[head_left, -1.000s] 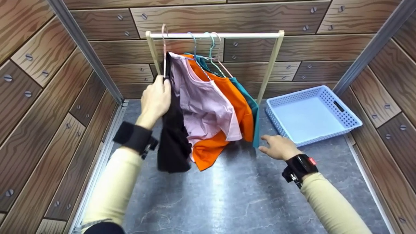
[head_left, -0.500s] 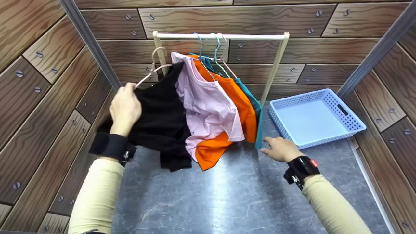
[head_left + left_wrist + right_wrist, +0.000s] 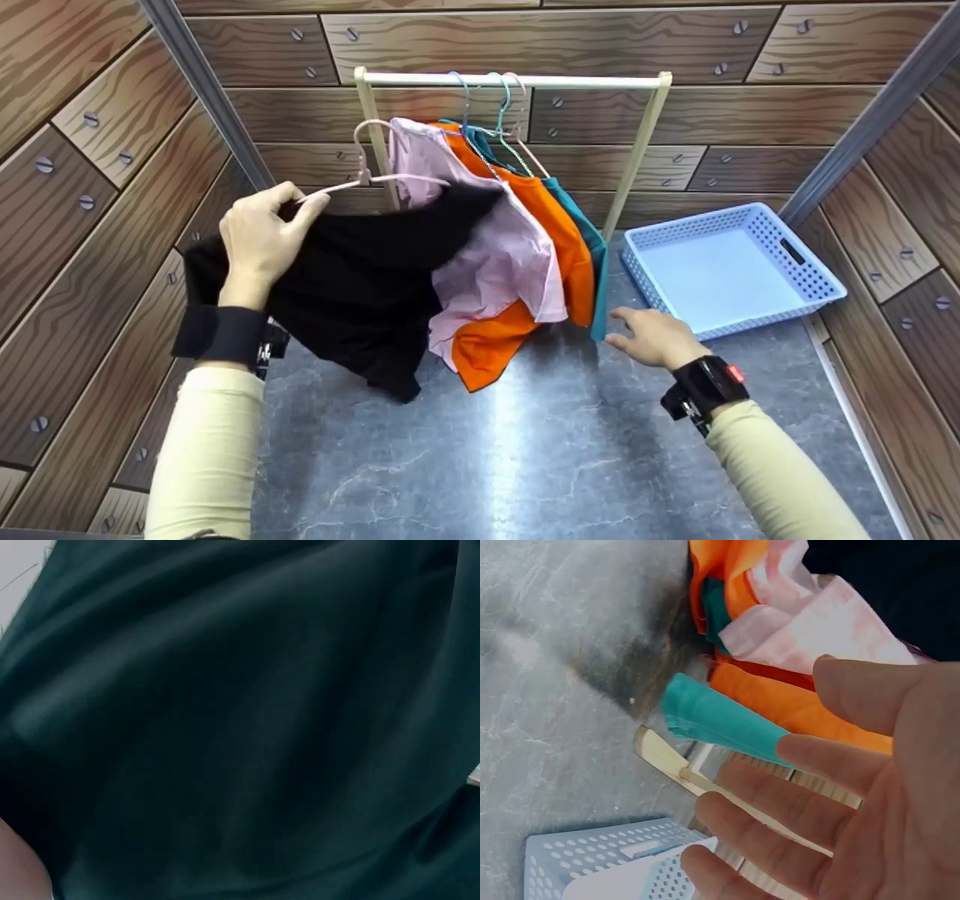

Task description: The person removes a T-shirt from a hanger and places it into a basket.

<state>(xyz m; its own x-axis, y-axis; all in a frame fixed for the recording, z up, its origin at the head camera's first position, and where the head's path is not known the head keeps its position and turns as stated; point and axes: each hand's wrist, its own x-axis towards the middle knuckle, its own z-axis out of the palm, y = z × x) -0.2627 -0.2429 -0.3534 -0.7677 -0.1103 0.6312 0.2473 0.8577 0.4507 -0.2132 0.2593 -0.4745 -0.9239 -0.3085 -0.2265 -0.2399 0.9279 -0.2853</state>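
In the head view my left hand pinches one arm of a pink clothes hanger, off the rail at the left. A black shirt hangs from that hanger, overlapping a pink shirt behind it. Dark cloth of the shirt fills the left wrist view. My right hand is held out with relaxed fingers, holding nothing, near the hem of a teal shirt. In the right wrist view its spread fingers show in front of the teal sleeve.
A wooden rack's white rail carries the pink, orange and teal shirts on hangers. A light blue perforated basket stands on the grey floor at right. Wood-patterned walls enclose the space.
The pink hanger with the black shirt has come off the rail's left end, moving left and toward me, and turned to face me. My right hand has barely moved.
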